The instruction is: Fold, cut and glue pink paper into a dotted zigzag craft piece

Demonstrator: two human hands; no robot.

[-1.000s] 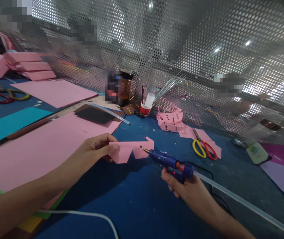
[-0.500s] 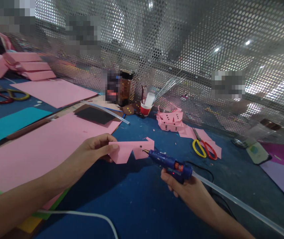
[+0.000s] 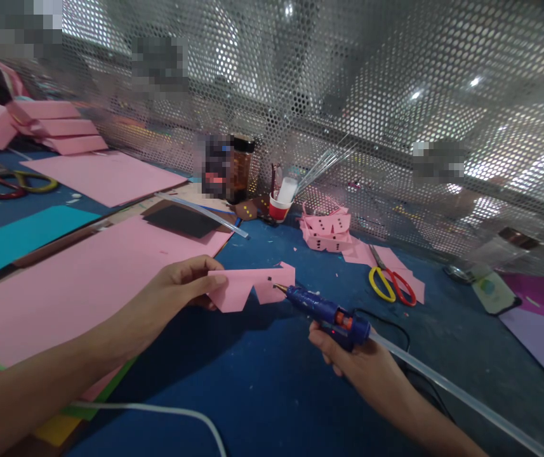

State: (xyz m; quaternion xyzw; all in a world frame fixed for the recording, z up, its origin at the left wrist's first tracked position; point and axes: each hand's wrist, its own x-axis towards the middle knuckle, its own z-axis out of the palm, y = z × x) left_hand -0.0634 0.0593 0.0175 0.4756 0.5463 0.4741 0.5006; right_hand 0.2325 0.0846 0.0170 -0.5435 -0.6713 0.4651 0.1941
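Between the thumb and fingers of my left hand (image 3: 190, 282) is a pink paper cutout (image 3: 233, 293), with a notch in its lower edge, a small dark square on its face and a folded right end. My right hand (image 3: 348, 355) is wrapped round the handle of a blue hot glue gun (image 3: 317, 308). The gun's metal nozzle is at the cutout's face, just below the dark square; whether it touches I cannot tell. A long clear glue stick (image 3: 452, 381) sticks out of the gun's back, toward the lower right.
Scissors (image 3: 390, 285) lie on pink scraps at right. Behind stand pink dotted pieces (image 3: 326, 230), a red-and-white cup (image 3: 279, 208) and a jar (image 3: 242, 168). Pink sheets (image 3: 86, 285) cover the left. A white cable (image 3: 157, 406) crosses the front; a perforated metal panel (image 3: 371, 82) closes the back.
Almost nothing differs. The glue gun has shifted very slightly to the right, its nozzle still at the pink cutout. My left hand keeps its place.
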